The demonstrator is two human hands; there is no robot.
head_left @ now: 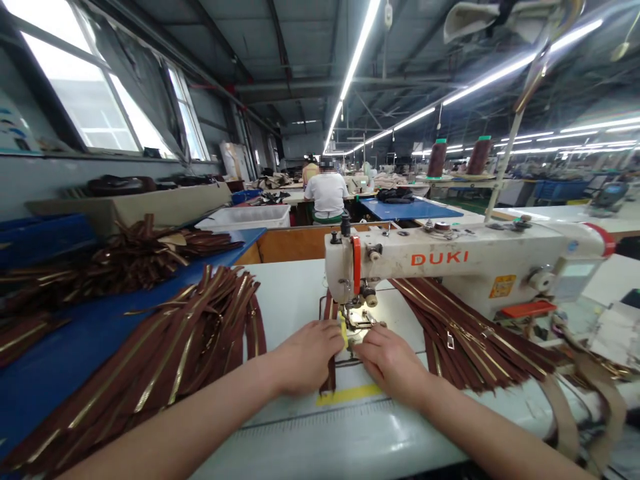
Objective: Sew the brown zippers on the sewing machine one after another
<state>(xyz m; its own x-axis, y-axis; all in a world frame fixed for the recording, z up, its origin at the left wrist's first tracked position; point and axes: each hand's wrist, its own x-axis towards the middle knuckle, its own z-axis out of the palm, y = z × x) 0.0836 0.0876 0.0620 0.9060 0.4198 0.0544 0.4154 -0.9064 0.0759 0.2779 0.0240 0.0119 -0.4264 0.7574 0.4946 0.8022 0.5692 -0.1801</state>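
My left hand (311, 357) is closed with bent fingers over a narrow brown zipper strip (329, 381), just left of the needle area of a white sewing machine (390, 257). My right hand (393, 363) sits right of the presser foot (369, 321), its fingers pinched together by the lit metal plate. What those fingers hold, if anything, is hidden. Left of my left hand lies a pile of brown zippers (200, 333) with gold teeth. Another bundle of brown zippers (470, 333), some with metal pulls, is fanned out right of my right hand, partly under the machine arm.
Yellow tape (350, 395) and a printed ruler scale mark the pale table (300, 427) near its front. On the left, a blue surface (30, 380) bears more zippers. Two brown thread cones (437, 159) stand behind the machine. A person in a white shirt (327, 195) sits ahead.
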